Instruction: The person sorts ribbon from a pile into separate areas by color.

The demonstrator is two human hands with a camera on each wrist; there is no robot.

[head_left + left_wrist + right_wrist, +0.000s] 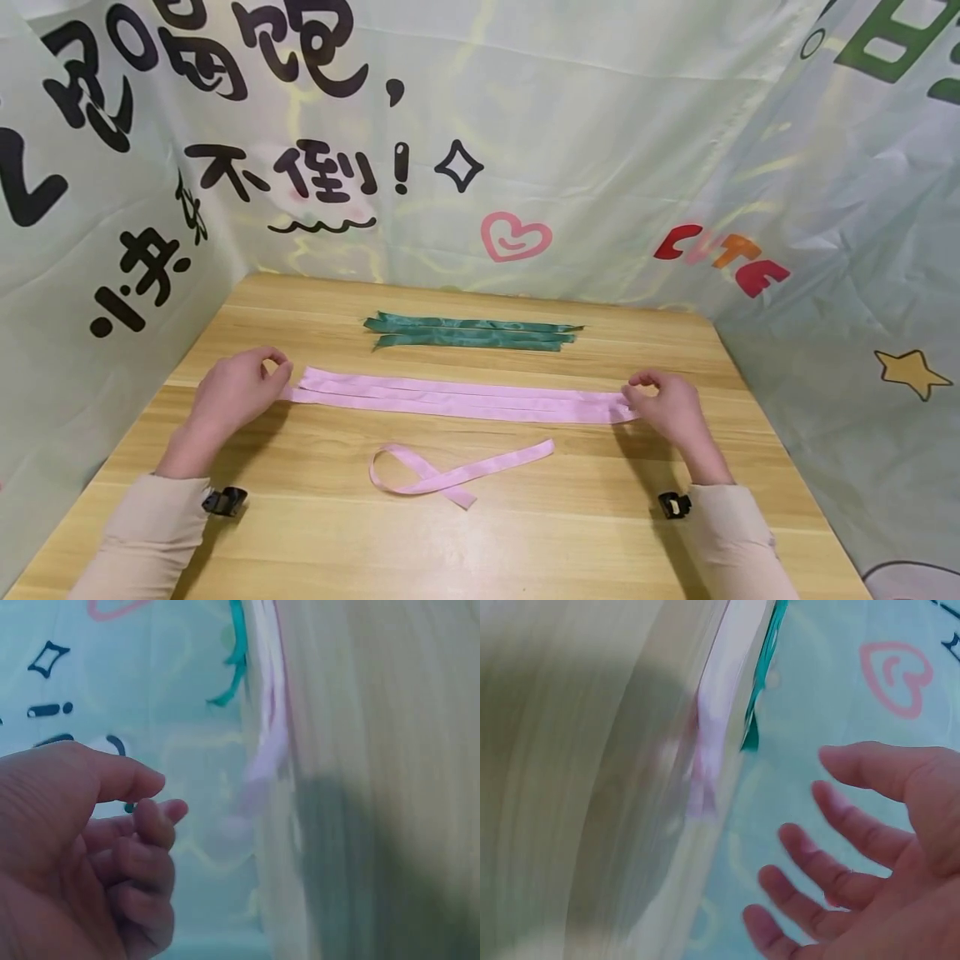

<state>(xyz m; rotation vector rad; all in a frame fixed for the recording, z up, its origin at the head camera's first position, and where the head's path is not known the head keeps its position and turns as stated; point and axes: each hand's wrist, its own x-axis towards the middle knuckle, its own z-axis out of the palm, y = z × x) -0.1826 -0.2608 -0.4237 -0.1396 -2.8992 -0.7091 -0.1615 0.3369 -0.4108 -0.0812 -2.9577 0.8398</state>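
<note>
Several pink ribbons point(450, 397) lie side by side in a long flat band across the table. At the band's left end hovers my left hand point(243, 387), thumb and forefinger close to the ribbon tips. In the left wrist view that hand point(112, 847) has loosely bent fingers with nothing between them, apart from the pink ribbons point(274, 712). My right hand point(666, 407) is over the band's right end; the right wrist view shows its point(862, 855) fingers spread and holding nothing, beside the pink ribbons point(720, 705). One loose pink ribbon point(502, 463) lies looped and crossed nearer me.
Several green ribbons point(480, 338) lie in a row behind the pink band. The wooden table point(337, 550) meets a printed cloth point(600, 167) hanging at the back and both sides. Each sleeve cuff has a small black device point(225, 502) at the wrist.
</note>
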